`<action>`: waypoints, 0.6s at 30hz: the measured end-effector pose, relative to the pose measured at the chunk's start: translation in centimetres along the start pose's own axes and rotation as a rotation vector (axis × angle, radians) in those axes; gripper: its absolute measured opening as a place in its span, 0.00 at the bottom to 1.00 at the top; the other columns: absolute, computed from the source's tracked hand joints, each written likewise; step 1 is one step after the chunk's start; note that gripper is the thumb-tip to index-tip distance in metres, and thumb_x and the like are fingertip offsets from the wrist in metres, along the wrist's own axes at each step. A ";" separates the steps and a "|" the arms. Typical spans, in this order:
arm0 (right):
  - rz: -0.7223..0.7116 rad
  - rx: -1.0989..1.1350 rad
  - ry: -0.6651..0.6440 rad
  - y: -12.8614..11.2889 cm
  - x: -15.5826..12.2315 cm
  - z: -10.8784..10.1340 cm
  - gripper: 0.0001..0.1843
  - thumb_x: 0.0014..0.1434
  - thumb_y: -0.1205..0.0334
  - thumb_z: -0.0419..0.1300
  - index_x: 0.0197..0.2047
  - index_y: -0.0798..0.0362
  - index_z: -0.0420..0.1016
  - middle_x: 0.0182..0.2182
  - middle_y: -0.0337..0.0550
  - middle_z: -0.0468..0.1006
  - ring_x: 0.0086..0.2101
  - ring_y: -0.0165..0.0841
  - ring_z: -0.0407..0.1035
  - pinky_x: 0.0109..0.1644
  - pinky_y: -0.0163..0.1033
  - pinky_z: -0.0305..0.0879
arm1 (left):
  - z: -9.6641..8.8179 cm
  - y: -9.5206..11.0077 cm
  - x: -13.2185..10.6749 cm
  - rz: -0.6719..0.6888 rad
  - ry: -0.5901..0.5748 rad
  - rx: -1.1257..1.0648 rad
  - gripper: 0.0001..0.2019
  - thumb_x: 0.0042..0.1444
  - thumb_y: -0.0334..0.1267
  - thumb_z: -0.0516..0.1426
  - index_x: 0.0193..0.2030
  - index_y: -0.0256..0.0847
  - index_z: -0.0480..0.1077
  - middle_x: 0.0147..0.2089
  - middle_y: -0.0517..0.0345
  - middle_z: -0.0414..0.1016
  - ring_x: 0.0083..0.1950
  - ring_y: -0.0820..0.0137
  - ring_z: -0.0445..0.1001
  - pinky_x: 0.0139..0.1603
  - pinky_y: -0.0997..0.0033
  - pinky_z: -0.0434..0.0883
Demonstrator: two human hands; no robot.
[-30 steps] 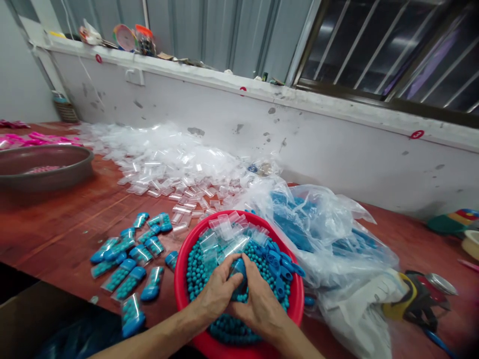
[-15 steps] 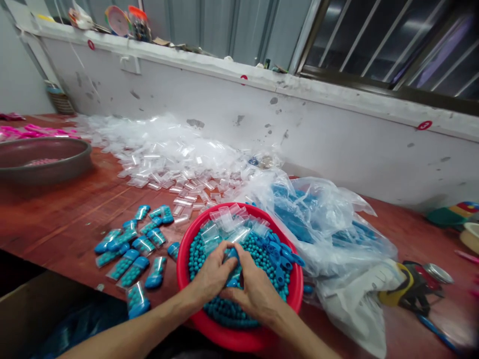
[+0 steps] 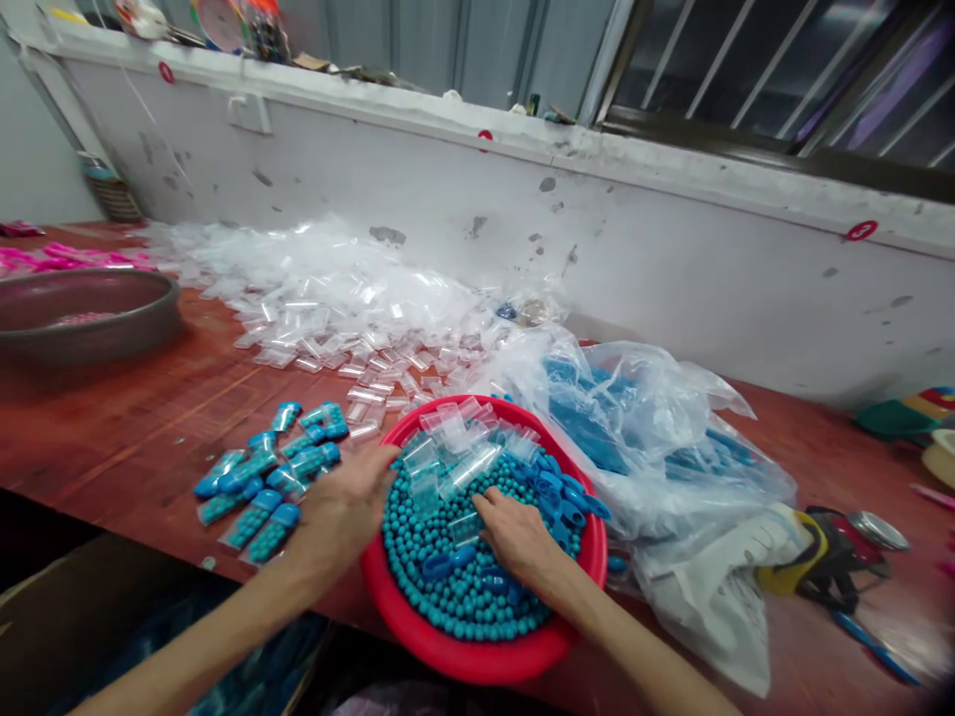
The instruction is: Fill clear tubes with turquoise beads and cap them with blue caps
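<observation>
A red basin [image 3: 593,597] holds many turquoise beads [image 3: 477,607], with several clear plastic sleeves [image 3: 470,467] and blue plastic caps [image 3: 556,492] on top of them. My right hand [image 3: 518,537] reaches over the beads, thumb and fingers pinched at the edge of one clear sleeve [image 3: 464,527]. Loose blue caps [image 3: 448,562] lie on the beads just below that hand. Smeared by motion, my left hand [image 3: 347,507] is at the basin's left rim, beside filled bead cases [image 3: 258,517] with blue ends; its grip is unclear.
A wide heap of clear sleeves [image 3: 320,288] spreads behind the basin on the red table [image 3: 134,438]. To the right stand a plastic bag [image 3: 634,418] of blue parts and a white bag [image 3: 708,597]. A grey basin [image 3: 96,338] sits at left; below the front edge is an open box [image 3: 67,587].
My hands have parted. The left moved left from the basin's middle to its rim, while the right shifted slightly right, onto a clear sleeve. The blue-ended piece between them is no longer visible there.
</observation>
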State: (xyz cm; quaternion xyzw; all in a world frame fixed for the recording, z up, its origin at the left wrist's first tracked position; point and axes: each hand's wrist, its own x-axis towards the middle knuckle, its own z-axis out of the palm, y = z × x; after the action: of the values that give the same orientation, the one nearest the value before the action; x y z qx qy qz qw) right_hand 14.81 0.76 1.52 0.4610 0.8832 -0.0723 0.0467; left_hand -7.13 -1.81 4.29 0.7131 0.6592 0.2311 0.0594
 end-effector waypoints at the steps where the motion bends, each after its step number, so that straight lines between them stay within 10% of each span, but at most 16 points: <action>1: -0.006 -0.025 -0.022 -0.2 0.3 0.1 0.10 0.55 0.70 0.51 0.41 0.53 0.68 0.39 0.45 0.72 0.37 0.36 0.69 0.35 0.35 0.65 | 1.1 1.1 -0.3 0.026 -0.120 0.000 0.15 0.56 0.37 0.44 0.47 0.41 0.65 0.43 0.51 0.71 0.41 0.64 0.72 0.42 0.66 0.67; 4: -0.003 -0.033 -0.021 -0.1 0.4 0.5 0.13 0.55 0.71 0.51 0.45 0.55 0.66 0.39 0.47 0.71 0.38 0.36 0.69 0.36 0.36 0.66 | 4.5 3.8 -0.8 0.107 -0.451 0.036 0.16 0.52 0.36 0.48 0.48 0.41 0.63 0.43 0.49 0.70 0.39 0.60 0.72 0.38 0.62 0.68; 9: 0.022 0.074 0.052 1.0 -1.0 0.4 0.23 0.55 0.68 0.53 0.55 0.56 0.58 0.43 0.49 0.69 0.42 0.36 0.68 0.41 0.37 0.65 | 8.3 5.5 0.5 0.179 -0.572 0.043 0.17 0.49 0.33 0.48 0.47 0.37 0.63 0.43 0.43 0.69 0.41 0.57 0.71 0.39 0.58 0.68; 18: 0.034 0.330 0.203 3.2 -3.6 0.5 0.18 0.58 0.63 0.51 0.52 0.55 0.64 0.39 0.46 0.71 0.41 0.36 0.67 0.45 0.38 0.63 | 6.2 4.3 2.4 0.060 -0.639 -0.159 0.03 0.36 0.28 0.53 0.18 0.39 0.64 0.22 0.52 0.69 0.35 0.54 0.71 0.38 0.54 0.65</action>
State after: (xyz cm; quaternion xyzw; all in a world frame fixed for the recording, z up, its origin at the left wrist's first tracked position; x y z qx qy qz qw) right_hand 19.54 -0.42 1.24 0.4823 0.8516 -0.1685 -0.1177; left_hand -0.62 1.31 1.03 0.7618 0.5658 0.0478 0.3118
